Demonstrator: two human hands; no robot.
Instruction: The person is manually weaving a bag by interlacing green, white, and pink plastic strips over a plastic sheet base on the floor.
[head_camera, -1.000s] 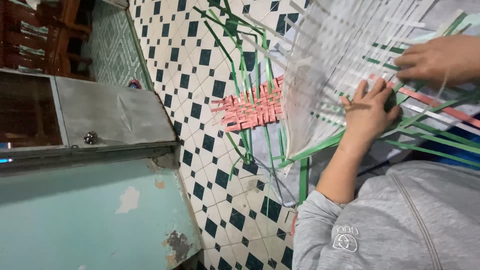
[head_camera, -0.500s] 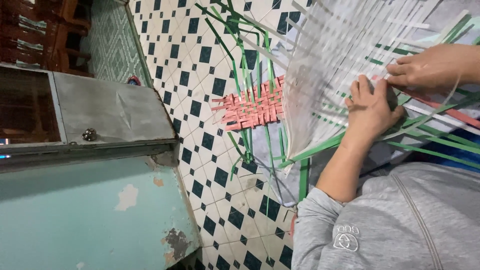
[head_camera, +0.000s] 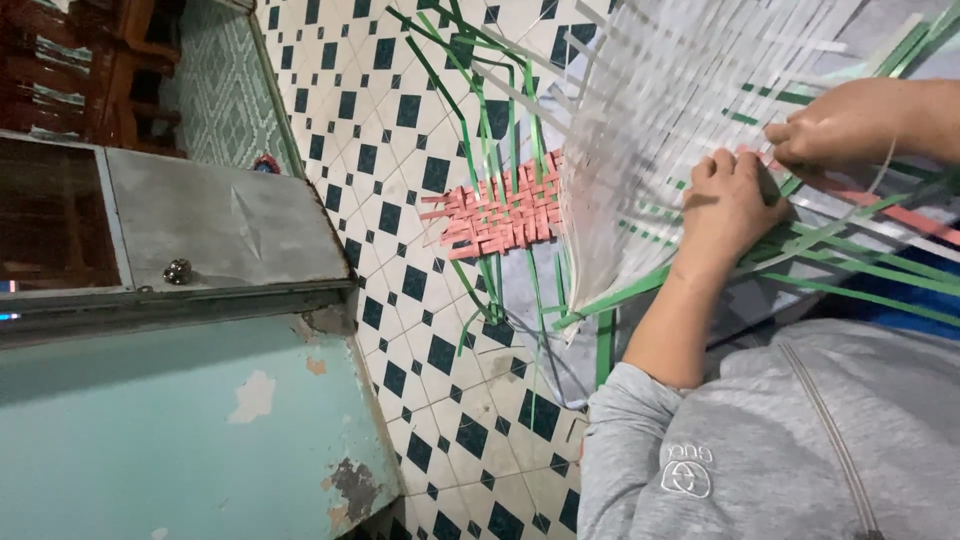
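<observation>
Two hands weaving flat plastic strips into a panel, above a tiled floor.

The woven panel of translucent white plastic strips with loose green strips (head_camera: 690, 130) lies across the person's lap and rises toward the top of the view; the left hand (head_camera: 730, 205) presses flat on it, fingers curled over a green strip, while the right hand (head_camera: 850, 125) is pinched shut on a thin strip beside a pink one. If the left hand's pressure eased, I judge the springy strips could slide out of their crossings and loosen the weave; a hard pull might kink the strip. On the dark-and-white checked tile floor (head_camera: 400, 160) lies a small pink woven mat (head_camera: 495, 212), near a metal-topped cabinet with peeling turquoise paint (head_camera: 200, 400).
</observation>
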